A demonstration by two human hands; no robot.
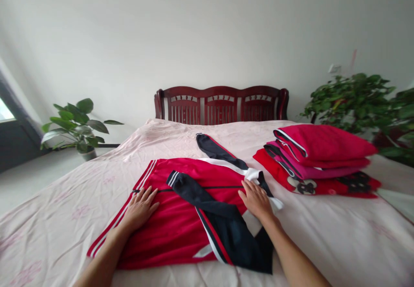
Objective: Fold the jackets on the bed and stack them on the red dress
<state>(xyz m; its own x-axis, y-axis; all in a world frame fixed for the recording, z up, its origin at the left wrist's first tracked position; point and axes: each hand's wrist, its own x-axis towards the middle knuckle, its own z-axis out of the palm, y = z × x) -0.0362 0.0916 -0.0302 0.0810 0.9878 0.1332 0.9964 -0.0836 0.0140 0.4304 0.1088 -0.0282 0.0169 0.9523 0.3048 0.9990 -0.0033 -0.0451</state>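
Note:
A red zip-up track jacket (155, 231) with dark navy sleeves lies front up on the bed, its hem to the left and its white collar (253, 174) to the right. The near sleeve (223, 218) is folded across the front, while the far sleeve (215, 148) stretches out behind. My left hand (141, 207) lies flat on the jacket by the striped hem, close to the zip's lower end, fingers stretched. Near the collar, my right hand (256, 198) rests on the upper front with its fingers extended over the fabric.
A stack of folded red and pink clothes (323, 157) sits to the right on the pale floral bedsheet (48, 231). Beyond the bed is a dark red wooden bench back (221, 101). Potted plants stand at the left (77, 123) and right (355, 101).

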